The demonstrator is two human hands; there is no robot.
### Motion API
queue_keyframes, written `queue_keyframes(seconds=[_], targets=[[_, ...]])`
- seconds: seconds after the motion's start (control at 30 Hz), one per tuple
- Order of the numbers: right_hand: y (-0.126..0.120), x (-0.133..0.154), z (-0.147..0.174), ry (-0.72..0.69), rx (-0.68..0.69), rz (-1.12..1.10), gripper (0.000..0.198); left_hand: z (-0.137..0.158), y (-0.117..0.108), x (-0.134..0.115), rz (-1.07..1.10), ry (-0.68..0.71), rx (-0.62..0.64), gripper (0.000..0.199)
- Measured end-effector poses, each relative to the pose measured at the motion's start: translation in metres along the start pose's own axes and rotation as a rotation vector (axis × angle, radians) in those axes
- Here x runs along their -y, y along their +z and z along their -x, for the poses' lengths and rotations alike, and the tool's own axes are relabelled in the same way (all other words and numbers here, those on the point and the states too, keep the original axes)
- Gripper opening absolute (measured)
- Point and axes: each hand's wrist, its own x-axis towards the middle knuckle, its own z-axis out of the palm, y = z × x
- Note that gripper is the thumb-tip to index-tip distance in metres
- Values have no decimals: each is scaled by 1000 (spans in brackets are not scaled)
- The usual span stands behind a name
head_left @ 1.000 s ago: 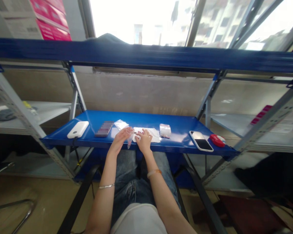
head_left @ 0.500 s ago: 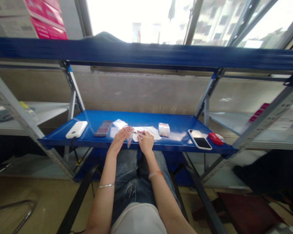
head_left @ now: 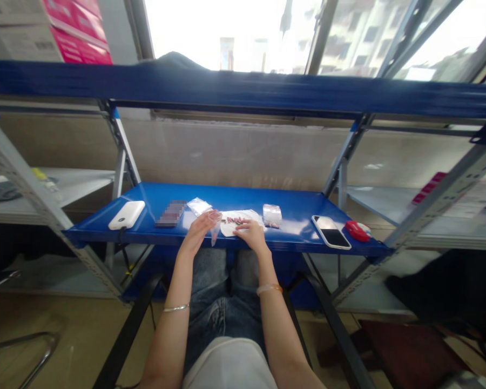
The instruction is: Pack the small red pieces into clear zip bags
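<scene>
My left hand (head_left: 200,229) is closed round the top of a small clear plastic bag (head_left: 214,233), which hangs at the table's front edge with something reddish near its bottom. Beside it lies a white sheet (head_left: 227,230), paper or cloth, bearing several small dark-red and dark pieces (head_left: 231,220) in a loose row. Over the right part of this sheet is my right hand (head_left: 251,235), its fingers bent and drawn together just below the pieces. Whatever its fingertips pinch is too small to make out.
On the blue table (head_left: 295,197) lie a white power bank (head_left: 127,215), a blurred-out flat object (head_left: 170,214), a white packet (head_left: 198,206), a clear-wrapped roll (head_left: 272,213), a phone (head_left: 331,232) and a red item (head_left: 358,230). A blue shelf beam (head_left: 243,94) crosses above.
My right hand has shifted right and slightly toward me, uncovering more of the small pieces on the sheet. My left hand stays in place with the plastic bag.
</scene>
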Motion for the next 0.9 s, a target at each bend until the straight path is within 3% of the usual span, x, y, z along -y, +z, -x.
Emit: queue_keyframes(seconds=[0.23, 0.47, 0.7, 0.9], targets=[[-1, -10, -3, -24, 11, -100, 13, 0, 4, 2, -22, -10, -16, 52], [6, -18, -8, -67, -48, -197, 10, -5, 4, 9, -72, 61, -126, 52], [0, 28, -5, -75, -369, -323, 16, -6, 3, 14, -102, 53, -116, 56], [2, 66, -3, -142, -395, -387, 18, -5, 4, 15, -176, 41, -6, 57]])
